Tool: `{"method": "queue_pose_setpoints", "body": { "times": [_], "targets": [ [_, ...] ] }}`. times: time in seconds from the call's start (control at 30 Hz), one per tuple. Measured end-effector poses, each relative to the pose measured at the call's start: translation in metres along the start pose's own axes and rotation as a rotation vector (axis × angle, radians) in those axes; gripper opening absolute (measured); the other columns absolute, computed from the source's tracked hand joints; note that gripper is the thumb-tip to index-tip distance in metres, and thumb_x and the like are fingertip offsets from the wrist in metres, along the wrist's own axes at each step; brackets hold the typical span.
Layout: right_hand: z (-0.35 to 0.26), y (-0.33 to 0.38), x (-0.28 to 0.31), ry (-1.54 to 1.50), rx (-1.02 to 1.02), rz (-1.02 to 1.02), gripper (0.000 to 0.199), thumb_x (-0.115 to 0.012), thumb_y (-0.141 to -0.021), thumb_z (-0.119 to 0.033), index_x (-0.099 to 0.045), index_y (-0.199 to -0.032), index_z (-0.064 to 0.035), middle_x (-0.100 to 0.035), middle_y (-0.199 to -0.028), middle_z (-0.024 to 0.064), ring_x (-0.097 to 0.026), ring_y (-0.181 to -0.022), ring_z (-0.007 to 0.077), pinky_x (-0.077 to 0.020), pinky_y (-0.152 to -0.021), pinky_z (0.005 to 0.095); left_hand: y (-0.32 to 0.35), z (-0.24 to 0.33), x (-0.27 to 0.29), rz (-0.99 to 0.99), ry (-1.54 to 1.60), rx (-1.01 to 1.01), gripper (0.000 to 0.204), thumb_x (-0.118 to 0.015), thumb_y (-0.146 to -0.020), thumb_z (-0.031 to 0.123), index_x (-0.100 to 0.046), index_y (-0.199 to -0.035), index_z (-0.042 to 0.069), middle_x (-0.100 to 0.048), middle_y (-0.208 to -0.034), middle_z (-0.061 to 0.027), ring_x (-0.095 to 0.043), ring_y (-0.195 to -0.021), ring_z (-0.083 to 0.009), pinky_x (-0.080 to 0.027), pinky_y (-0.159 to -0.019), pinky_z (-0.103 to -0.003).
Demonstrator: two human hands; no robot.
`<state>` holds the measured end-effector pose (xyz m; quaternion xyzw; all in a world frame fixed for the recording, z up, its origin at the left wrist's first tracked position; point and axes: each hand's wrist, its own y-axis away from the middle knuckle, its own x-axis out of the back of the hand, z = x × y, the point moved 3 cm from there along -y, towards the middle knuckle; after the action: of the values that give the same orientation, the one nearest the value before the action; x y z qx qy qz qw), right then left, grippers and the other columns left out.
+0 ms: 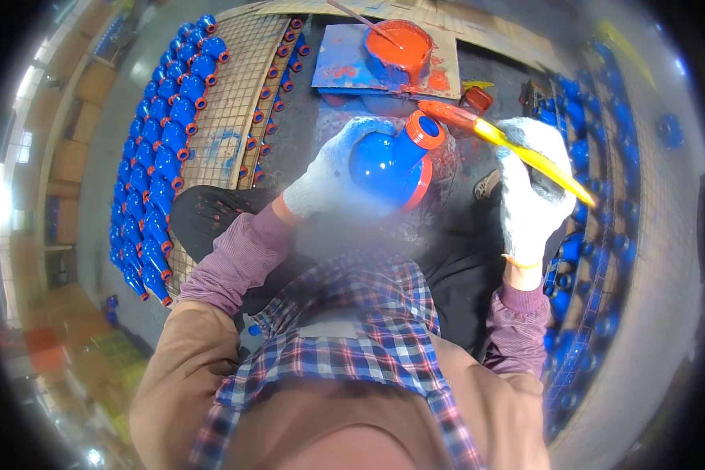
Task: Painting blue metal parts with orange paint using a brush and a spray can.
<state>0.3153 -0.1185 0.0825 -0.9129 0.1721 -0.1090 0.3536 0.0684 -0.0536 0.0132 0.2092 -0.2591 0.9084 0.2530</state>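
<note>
A glossy blue valve body [380,163] with orange-red flange rims is tilted in front of me. My left hand [333,174], in a white work glove, is closed around its left side. In my gloved right hand [534,184] is a paintbrush [517,147] with a yellow handle. Its bristle end, coated orange-red, reaches left to the valve body's upper rim; whether it touches I cannot tell. Beyond them, a round pot of orange-red paint [399,48] stands on a paint-stained board [341,59], with a thin stick [360,17] leaning in it.
Rows of blue parts with orange-red rims [168,164] stand at left beside a wire mesh rack [239,86]. More blue parts [580,157] fill a rack at right. A small red container [478,99] sits right of the board. My knees flank the work.
</note>
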Motion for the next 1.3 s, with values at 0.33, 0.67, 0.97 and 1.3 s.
{"method": "queue_pose_setpoints", "body": {
  "times": [0.33, 0.67, 0.97, 1.3],
  "targets": [
    [0.002, 0.008, 0.013, 0.158, -0.112, 0.075, 0.021, -0.069, -0.082, 0.007, -0.066, -0.102, 0.0011, -0.067, -0.101, 0.0102, -0.064, -0.093, 0.0192, -0.0512, -0.084, 0.0290, 0.000, -0.016, -0.002, 0.074, 0.202, 0.201, 0.089, -0.092, -0.060, 0.030, -0.048, -0.134, 0.005, -0.056, -0.131, -0.0120, -0.059, -0.118, -0.0261, -0.049, -0.101, -0.041],
    [0.001, -0.018, 0.006, 0.441, 0.110, -0.023, 0.022, -0.070, -0.085, 0.008, -0.066, -0.105, 0.0009, -0.066, -0.101, 0.0107, -0.064, -0.094, 0.0200, -0.0507, -0.087, 0.0298, -0.006, -0.042, 0.030, 0.383, 1.795, 0.416, 0.086, -0.058, -0.084, 0.067, -0.043, -0.140, 0.005, -0.058, -0.119, -0.0253, -0.065, -0.089, -0.0337, -0.061, -0.074, -0.042],
    [-0.020, -0.046, -0.041, 0.417, 0.543, -0.353, 0.027, -0.069, -0.084, -0.001, -0.068, -0.111, -0.0016, -0.063, -0.101, 0.0158, -0.062, -0.087, 0.0291, -0.0505, -0.078, 0.0360, 0.028, -0.017, 0.126, 0.381, 2.081, 0.136, 0.104, -0.054, -0.071, 0.084, -0.048, -0.132, 0.000, -0.063, -0.106, -0.0240, -0.067, -0.075, -0.0352, -0.061, -0.064, -0.044],
    [0.004, -0.044, -0.090, 0.528, 0.697, -0.457, 0.025, -0.067, -0.088, 0.004, -0.067, -0.113, 0.0020, -0.069, -0.099, 0.0173, -0.065, -0.079, 0.0298, -0.0521, -0.073, 0.0372, 0.131, -0.027, 0.185, 0.923, 1.657, -0.092, 0.081, -0.065, -0.081, 0.066, -0.048, -0.137, 0.010, -0.060, -0.122, -0.0207, -0.066, -0.092, -0.0461, -0.061, -0.078, -0.050]
  ]
}}
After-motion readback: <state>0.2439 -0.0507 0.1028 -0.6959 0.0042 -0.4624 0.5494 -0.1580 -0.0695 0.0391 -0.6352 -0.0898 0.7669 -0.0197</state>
